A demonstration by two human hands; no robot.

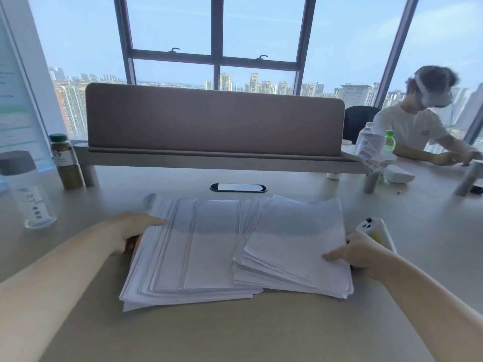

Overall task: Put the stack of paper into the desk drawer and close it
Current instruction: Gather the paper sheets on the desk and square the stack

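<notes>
A pale beige laminate counter [261, 330] fills the foreground, with a dark oval cable port [238, 187] set into it near the back. Behind the port stands a mauve fabric-covered divider panel [214, 118] with rounded top corners, seated in a grey metal rail [222, 160] on short cylindrical legs. Beyond it rise tall windows with dark grey metal frames [216, 58], two small latch handles on the crossbar. Through the glass lie a hazy blue sky and a skyline of high-rise towers [261, 83]. Daylight is bright and even. A white wall column [34, 74] stands at left, and a black office chair back [359, 121] shows at right.
</notes>
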